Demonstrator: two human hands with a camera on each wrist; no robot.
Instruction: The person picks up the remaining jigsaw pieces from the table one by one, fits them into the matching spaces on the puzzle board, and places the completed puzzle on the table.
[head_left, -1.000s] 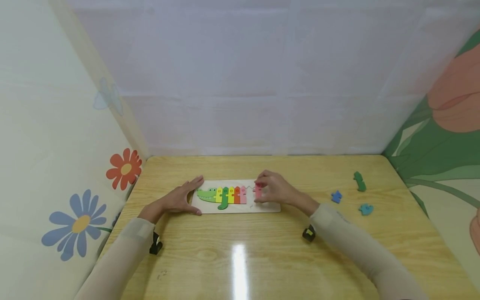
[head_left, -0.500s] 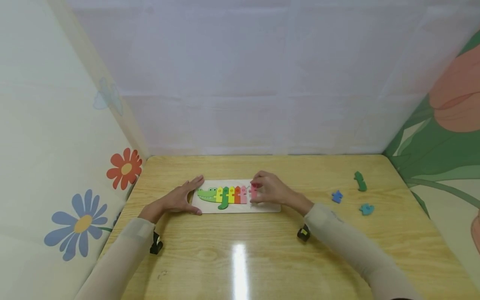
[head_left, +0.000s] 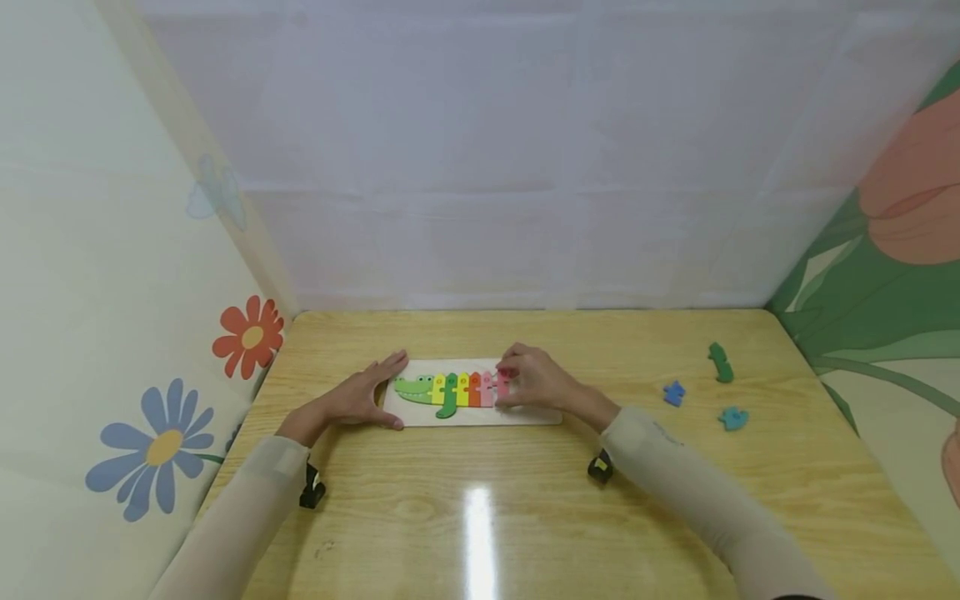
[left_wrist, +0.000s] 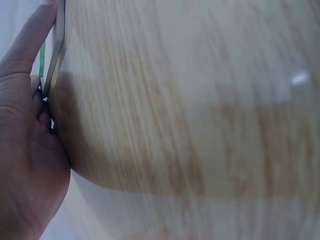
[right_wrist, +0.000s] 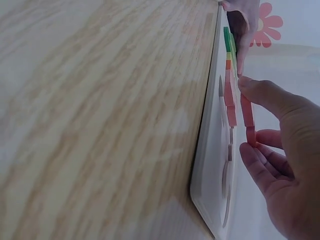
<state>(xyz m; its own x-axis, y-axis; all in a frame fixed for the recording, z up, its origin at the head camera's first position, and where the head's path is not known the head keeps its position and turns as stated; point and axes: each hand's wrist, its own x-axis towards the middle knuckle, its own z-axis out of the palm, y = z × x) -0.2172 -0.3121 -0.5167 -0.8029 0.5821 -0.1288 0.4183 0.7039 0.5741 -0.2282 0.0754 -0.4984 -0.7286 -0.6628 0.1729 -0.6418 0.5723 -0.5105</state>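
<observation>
A wooden crocodile puzzle board [head_left: 450,420] lies on the table, with a green head [head_left: 414,390] and several coloured body pieces fitted in a row. My right hand [head_left: 542,380] pinches a darker pink puzzle piece [head_left: 503,384] beside the light pink one. In the right wrist view the held pink piece [right_wrist: 247,111] is raised just off the board, between thumb and fingertips. My left hand [head_left: 360,395] rests spread at the board's left end, thumb at the near corner and fingers at the far corner.
At the right of the table lie a dark green piece [head_left: 720,363], a blue piece [head_left: 674,393] and a teal piece [head_left: 732,418]. A white cloth wall [head_left: 517,208] stands behind the table, with flower-printed cloth on both sides.
My right hand has moved left over the board with the pink piece, bringing it up to the fitted light pink piece. The left hand has stayed in place.
</observation>
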